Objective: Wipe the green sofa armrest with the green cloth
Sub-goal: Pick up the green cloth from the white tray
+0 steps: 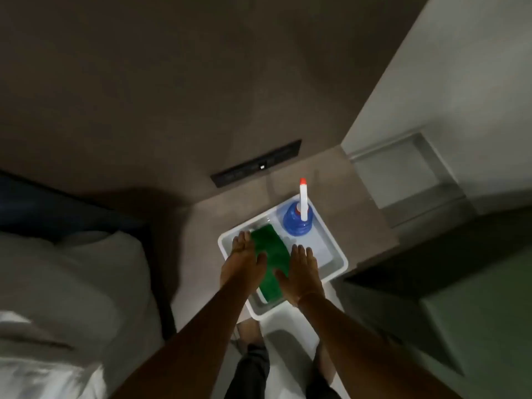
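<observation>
Now | green cloth (270,260) in tub (336,251) | between flat hands, ungripped

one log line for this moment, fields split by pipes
stage: reach for cloth | left hand: open beside green cloth | right hand: open, other side | cloth: in white tray | spray bottle: upright in tray

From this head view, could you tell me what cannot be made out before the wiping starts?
- Green cloth: its sides lie under the left hand and right hand; grip unclear.
- Green sofa: dim and cut off by the right edge, armrest indistinct.
- Spray bottle in the white tray: label too blurred.
</observation>
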